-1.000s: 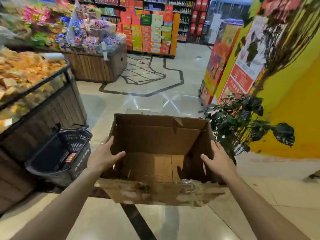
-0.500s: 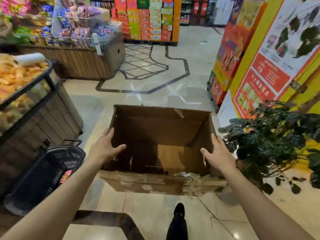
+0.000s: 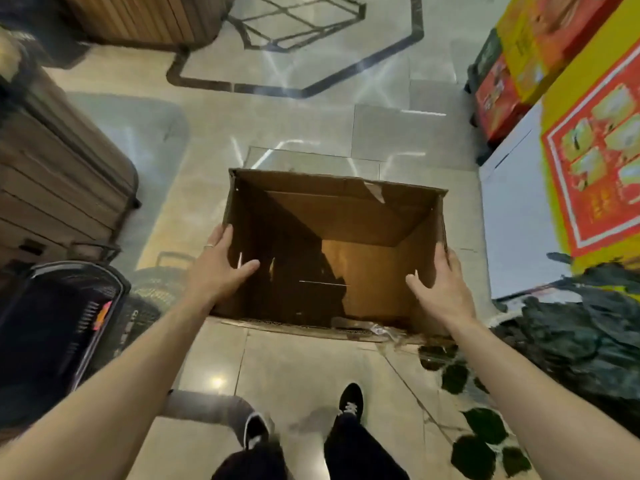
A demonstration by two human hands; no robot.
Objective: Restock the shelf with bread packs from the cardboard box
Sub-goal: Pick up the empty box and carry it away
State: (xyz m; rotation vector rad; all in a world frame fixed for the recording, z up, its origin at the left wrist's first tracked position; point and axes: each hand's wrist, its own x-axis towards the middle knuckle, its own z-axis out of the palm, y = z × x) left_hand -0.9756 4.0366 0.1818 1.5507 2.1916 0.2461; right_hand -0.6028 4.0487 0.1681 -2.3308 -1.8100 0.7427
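An open brown cardboard box (image 3: 346,216) hangs in front of me above the tiled floor, and I look straight down into it. Its inside shows only bare cardboard; no bread packs are visible. My left hand (image 3: 216,268) grips the box's left wall, thumb inside and fingers outside. My right hand (image 3: 441,289) grips the right wall the same way. The near rim is torn and frayed.
A dark shopping basket (image 3: 65,323) stands on the floor at the left, beside a wooden display stand (image 3: 59,174). A leafy plant (image 3: 568,334) is at the right, under a red and yellow poster wall (image 3: 595,161). My two black shoes (image 3: 349,400) are below the box.
The view has tilted down from the store aisle to the floor. The box is still held by both hands and now looks lower, seen from above; my feet have come into view.
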